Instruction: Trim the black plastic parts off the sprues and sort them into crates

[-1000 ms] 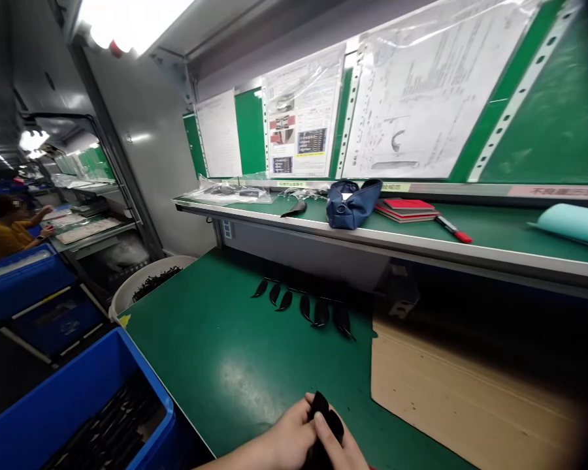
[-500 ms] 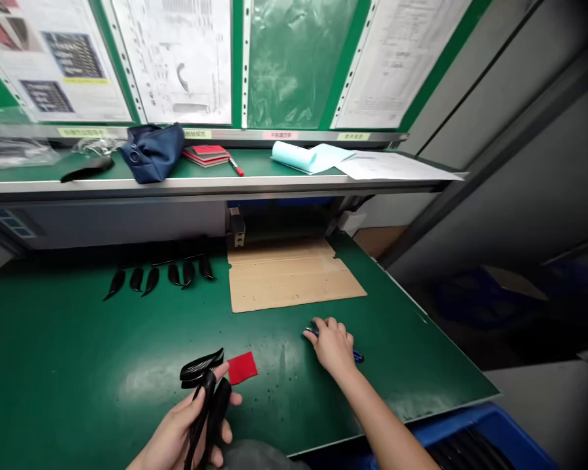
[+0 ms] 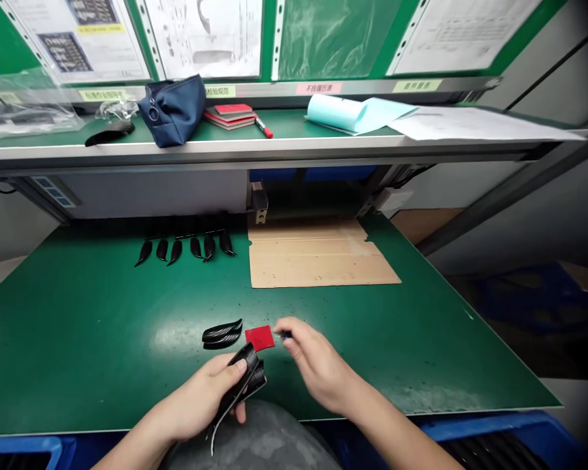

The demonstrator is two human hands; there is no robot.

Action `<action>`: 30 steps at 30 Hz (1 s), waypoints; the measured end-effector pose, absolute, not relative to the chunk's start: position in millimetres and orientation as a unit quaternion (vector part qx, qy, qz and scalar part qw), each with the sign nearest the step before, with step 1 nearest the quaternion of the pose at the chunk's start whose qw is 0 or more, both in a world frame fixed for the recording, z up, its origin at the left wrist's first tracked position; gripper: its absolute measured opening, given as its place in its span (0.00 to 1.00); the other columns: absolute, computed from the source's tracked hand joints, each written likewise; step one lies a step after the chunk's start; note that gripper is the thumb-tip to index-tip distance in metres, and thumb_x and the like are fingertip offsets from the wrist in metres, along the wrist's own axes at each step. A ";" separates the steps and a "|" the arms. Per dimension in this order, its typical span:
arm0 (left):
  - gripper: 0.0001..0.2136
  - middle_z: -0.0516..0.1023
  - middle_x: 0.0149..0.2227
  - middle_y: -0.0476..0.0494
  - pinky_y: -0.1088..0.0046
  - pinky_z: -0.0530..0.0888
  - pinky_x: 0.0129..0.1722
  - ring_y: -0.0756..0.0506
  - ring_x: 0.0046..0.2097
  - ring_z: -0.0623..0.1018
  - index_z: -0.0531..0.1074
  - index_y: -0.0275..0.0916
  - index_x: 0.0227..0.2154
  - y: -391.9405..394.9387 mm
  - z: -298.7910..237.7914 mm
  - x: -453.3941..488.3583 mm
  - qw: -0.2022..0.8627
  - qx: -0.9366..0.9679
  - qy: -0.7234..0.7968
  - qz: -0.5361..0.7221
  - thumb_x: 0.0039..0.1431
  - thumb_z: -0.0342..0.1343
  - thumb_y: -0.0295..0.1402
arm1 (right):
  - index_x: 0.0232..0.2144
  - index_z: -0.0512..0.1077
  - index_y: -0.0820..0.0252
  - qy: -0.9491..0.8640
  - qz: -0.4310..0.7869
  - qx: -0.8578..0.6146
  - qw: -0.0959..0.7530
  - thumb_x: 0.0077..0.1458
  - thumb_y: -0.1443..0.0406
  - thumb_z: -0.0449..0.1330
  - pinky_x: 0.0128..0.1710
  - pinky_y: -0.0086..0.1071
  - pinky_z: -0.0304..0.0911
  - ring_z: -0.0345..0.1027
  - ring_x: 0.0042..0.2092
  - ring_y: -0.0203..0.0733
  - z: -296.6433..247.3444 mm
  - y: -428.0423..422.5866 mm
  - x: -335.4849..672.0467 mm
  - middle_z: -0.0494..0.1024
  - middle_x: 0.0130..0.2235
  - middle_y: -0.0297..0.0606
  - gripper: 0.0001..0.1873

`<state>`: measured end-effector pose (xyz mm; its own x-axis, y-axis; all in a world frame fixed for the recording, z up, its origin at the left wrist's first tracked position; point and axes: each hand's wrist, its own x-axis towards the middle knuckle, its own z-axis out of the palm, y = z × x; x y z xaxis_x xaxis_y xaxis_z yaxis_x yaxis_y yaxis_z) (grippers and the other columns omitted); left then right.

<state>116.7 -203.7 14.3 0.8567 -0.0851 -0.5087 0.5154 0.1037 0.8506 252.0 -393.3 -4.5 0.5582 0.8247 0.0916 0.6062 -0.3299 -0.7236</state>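
Observation:
My left hand (image 3: pixel 210 395) is closed round a stack of black curved plastic parts (image 3: pixel 240 382) near the front edge of the green table (image 3: pixel 78 339). My right hand (image 3: pixel 316 362) is pinched on a small dark pen-like thing whose tip (image 3: pixel 285 334) shows by my fingertips, just right of a small red square pad (image 3: pixel 260 337). Two or three more black curved parts (image 3: pixel 222 333) lie stacked on the table left of the pad.
A row of several black curved parts (image 3: pixel 186 248) lies at the back of the table beside a flat cardboard sheet (image 3: pixel 318 258). The upper shelf (image 3: pixel 274 147) carries a navy pouch (image 3: pixel 172 111), red booklets (image 3: pixel 231 115), a red marker (image 3: pixel 264 127) and papers (image 3: pixel 475 123).
My right hand has come left from the table's right part to the red pad, carrying the pen-like thing. Some black parts now lie on the table beside my left hand.

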 end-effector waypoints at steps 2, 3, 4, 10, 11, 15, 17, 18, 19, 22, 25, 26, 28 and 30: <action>0.20 0.71 0.20 0.49 0.72 0.63 0.30 0.48 0.26 0.69 0.71 0.37 0.35 -202.4 25.0 114.8 0.711 0.652 0.158 -0.212 0.62 0.43 0.49 | 0.48 0.64 0.57 -0.549 0.088 -0.780 0.288 0.66 0.55 0.42 0.38 0.36 0.57 0.61 0.37 0.41 12.8 -380.0 242.7 0.71 0.37 0.39 0.19; 0.20 0.71 0.20 0.49 0.72 0.63 0.30 0.48 0.25 0.68 0.71 0.37 0.36 -201.9 29.4 113.5 0.709 0.655 0.156 -0.211 0.62 0.43 0.49 | 0.48 0.65 0.58 -0.579 0.060 -0.775 0.248 0.65 0.52 0.43 0.38 0.36 0.55 0.60 0.37 0.42 17.4 -374.7 241.1 0.70 0.37 0.40 0.21; 0.21 0.70 0.19 0.50 0.73 0.63 0.29 0.49 0.25 0.68 0.71 0.37 0.36 -201.4 32.9 112.2 0.708 0.657 0.154 -0.210 0.62 0.43 0.49 | 0.47 0.66 0.60 -0.598 0.040 -0.771 0.215 0.63 0.49 0.43 0.37 0.36 0.54 0.60 0.36 0.42 19.6 -370.4 240.9 0.70 0.36 0.40 0.24; 0.22 0.71 0.24 0.50 0.72 0.65 0.31 0.49 0.24 0.69 0.73 0.38 0.42 -198.3 43.2 106.4 0.705 0.659 0.148 -0.215 0.62 0.43 0.49 | 0.37 0.69 0.61 -0.638 -0.021 -0.760 0.123 0.59 0.43 0.43 0.32 0.36 0.46 0.56 0.33 0.40 16.9 -355.1 247.3 0.68 0.31 0.37 0.30; 0.22 0.71 0.24 0.50 0.72 0.65 0.31 0.49 0.24 0.69 0.73 0.38 0.43 -198.2 44.6 105.6 0.698 0.666 0.149 -0.215 0.62 0.42 0.49 | 0.35 0.69 0.61 -0.645 -0.024 -0.755 0.114 0.59 0.43 0.43 0.31 0.36 0.45 0.55 0.32 0.40 17.5 -353.5 247.9 0.67 0.31 0.37 0.29; 0.22 0.71 0.24 0.50 0.72 0.65 0.31 0.47 0.27 0.69 0.74 0.39 0.41 -198.5 48.7 102.1 0.636 0.728 0.172 -0.190 0.62 0.41 0.48 | 0.29 0.66 0.59 -0.672 -0.024 -0.734 0.095 0.64 0.51 0.46 0.29 0.36 0.41 0.53 0.31 0.39 21.7 -349.5 250.8 0.68 0.29 0.35 0.21; 0.21 0.74 0.27 0.48 0.72 0.64 0.32 0.46 0.30 0.69 0.76 0.39 0.38 -198.8 49.1 100.8 0.622 0.745 0.179 -0.162 0.62 0.43 0.47 | 0.29 0.66 0.59 -0.679 -0.025 -0.729 0.089 0.64 0.54 0.47 0.29 0.36 0.40 0.53 0.30 0.38 22.8 -348.7 252.3 0.68 0.29 0.35 0.18; 0.20 0.75 0.29 0.47 0.72 0.64 0.33 0.45 0.31 0.69 0.76 0.38 0.36 -198.9 49.1 100.6 0.620 0.748 0.181 -0.151 0.61 0.44 0.47 | 0.29 0.66 0.59 -0.680 -0.026 -0.727 0.087 0.64 0.55 0.47 0.29 0.36 0.40 0.53 0.30 0.38 22.8 -348.5 252.8 0.68 0.28 0.35 0.18; 0.20 0.76 0.30 0.46 0.72 0.64 0.33 0.45 0.32 0.69 0.76 0.38 0.35 -199.2 49.3 100.7 0.617 0.752 0.183 -0.143 0.61 0.44 0.47 | 0.28 0.66 0.58 -0.681 -0.027 -0.727 0.086 0.64 0.55 0.48 0.29 0.36 0.39 0.53 0.30 0.38 22.6 -348.4 253.1 0.68 0.28 0.35 0.17; 0.19 0.77 0.31 0.45 0.71 0.65 0.35 0.44 0.33 0.70 0.76 0.39 0.33 -200.4 52.2 103.2 0.587 0.779 0.174 -0.135 0.61 0.44 0.45 | 0.28 0.65 0.58 -0.682 -0.023 -0.725 0.087 0.64 0.57 0.48 0.29 0.36 0.39 0.53 0.30 0.38 20.6 -348.1 252.3 0.68 0.28 0.34 0.16; 0.19 0.77 0.31 0.46 0.71 0.66 0.40 0.44 0.36 0.72 0.75 0.40 0.32 -202.3 58.3 106.8 0.530 0.822 0.155 -0.137 0.63 0.40 0.42 | 0.28 0.65 0.58 -0.681 -0.002 -0.727 0.084 0.64 0.58 0.49 0.29 0.35 0.40 0.54 0.30 0.38 17.4 -347.2 251.5 0.69 0.28 0.34 0.15; 0.19 0.77 0.31 0.46 0.71 0.66 0.40 0.44 0.36 0.72 0.74 0.40 0.32 -202.8 60.0 107.7 0.510 0.835 0.151 -0.141 0.64 0.39 0.42 | 0.28 0.65 0.59 -0.680 0.013 -0.728 0.084 0.64 0.58 0.49 0.30 0.35 0.40 0.54 0.30 0.38 16.1 -346.9 252.1 0.70 0.28 0.35 0.15; 0.19 0.76 0.32 0.45 0.71 0.67 0.40 0.44 0.36 0.72 0.74 0.40 0.32 -203.5 61.6 109.1 0.479 0.853 0.147 -0.149 0.64 0.38 0.42 | 0.27 0.65 0.59 -0.683 0.071 -0.720 0.100 0.64 0.55 0.48 0.30 0.34 0.43 0.56 0.30 0.38 13.0 -346.9 255.7 0.69 0.27 0.35 0.18; 0.20 0.76 0.32 0.45 0.71 0.67 0.39 0.44 0.35 0.73 0.74 0.40 0.32 -203.3 60.2 109.7 0.470 0.858 0.144 -0.152 0.64 0.38 0.42 | 0.27 0.65 0.59 -0.683 0.178 -0.690 0.157 0.64 0.50 0.45 0.30 0.31 0.47 0.57 0.29 0.37 9.5 -348.2 261.8 0.68 0.26 0.34 0.22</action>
<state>109.7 -203.3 60.2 0.9124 0.1046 -0.3957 0.3898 -0.5175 0.7618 261.8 -348.2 9.5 0.0022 0.9995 -0.0314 0.8876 -0.0164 -0.4603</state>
